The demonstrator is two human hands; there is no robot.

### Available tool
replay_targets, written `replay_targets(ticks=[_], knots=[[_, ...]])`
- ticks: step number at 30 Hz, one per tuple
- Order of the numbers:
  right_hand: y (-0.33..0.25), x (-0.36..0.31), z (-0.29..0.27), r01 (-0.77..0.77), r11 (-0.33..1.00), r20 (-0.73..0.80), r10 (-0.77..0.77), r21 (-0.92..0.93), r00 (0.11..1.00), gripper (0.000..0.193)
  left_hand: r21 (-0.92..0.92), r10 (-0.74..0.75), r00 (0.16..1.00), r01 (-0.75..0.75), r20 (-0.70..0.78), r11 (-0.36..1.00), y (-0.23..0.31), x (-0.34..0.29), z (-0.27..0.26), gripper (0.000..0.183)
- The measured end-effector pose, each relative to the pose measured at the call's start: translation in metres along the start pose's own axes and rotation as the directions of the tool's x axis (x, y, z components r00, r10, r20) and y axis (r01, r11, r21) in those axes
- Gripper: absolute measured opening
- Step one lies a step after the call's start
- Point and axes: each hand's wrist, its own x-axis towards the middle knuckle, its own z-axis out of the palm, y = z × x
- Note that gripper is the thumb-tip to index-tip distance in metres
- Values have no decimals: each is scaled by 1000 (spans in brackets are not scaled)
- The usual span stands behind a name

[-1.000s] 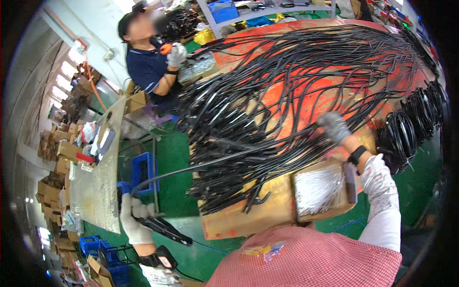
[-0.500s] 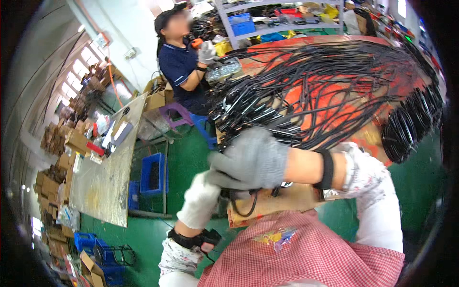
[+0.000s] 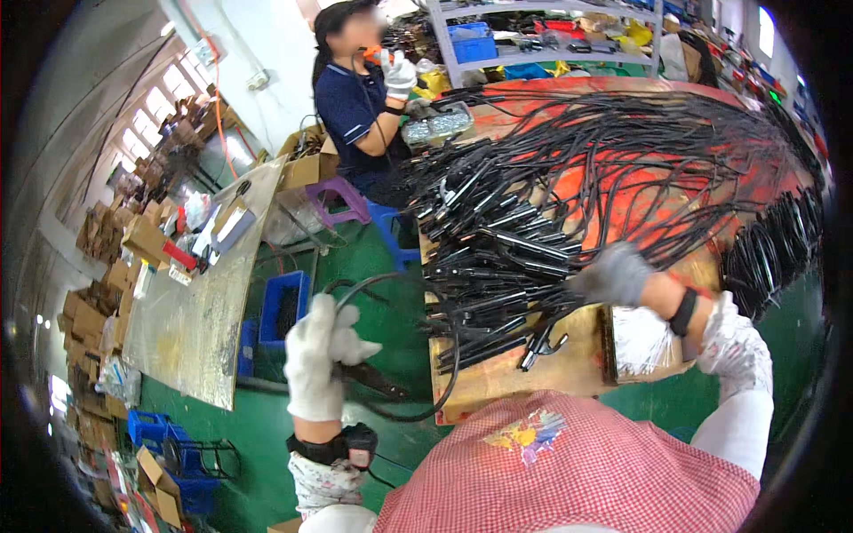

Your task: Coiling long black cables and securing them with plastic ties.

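Observation:
My left hand (image 3: 315, 364), in a white glove, is out over the floor left of the work table. Its fingers are closed on a black cable (image 3: 456, 355), which hangs in a loose loop toward the table's edge. My right hand (image 3: 617, 274), in a grey glove, is over the near side of a pile of black cables (image 3: 613, 142); motion smears its fingers, so I cannot tell whether it grips any. Shiny black tubular cable ends (image 3: 506, 240) lie heaped along the table's left side. One forked metal end (image 3: 540, 351) sticks out near the front edge.
A clear-wrapped box (image 3: 641, 342) stands at the table's front edge. Coiled black cables (image 3: 773, 249) are at the right. A co-worker (image 3: 360, 107) is at the far left corner by a blue stool (image 3: 391, 235). A side table (image 3: 191, 333) and a blue bin (image 3: 283, 306) are left.
My hands were together in front of me and have moved apart. The left went left with the black cable; the right went right to the cable pile. The co-worker's gloved hand rose.

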Motion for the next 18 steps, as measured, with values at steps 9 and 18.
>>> replay_targets(ticks=[9, 18], knots=[[-136, 55, -59, 581, 814, -617, -465, -16, 635, 19, 51, -124, 863, 114, 491, 992, -42, -21, 86, 27], [102, -24, 23, -692, 722, 23, 692, -30, 721, 31, -438, -188, 977, 214, 103, 873, 20, -26, 16, 41]])
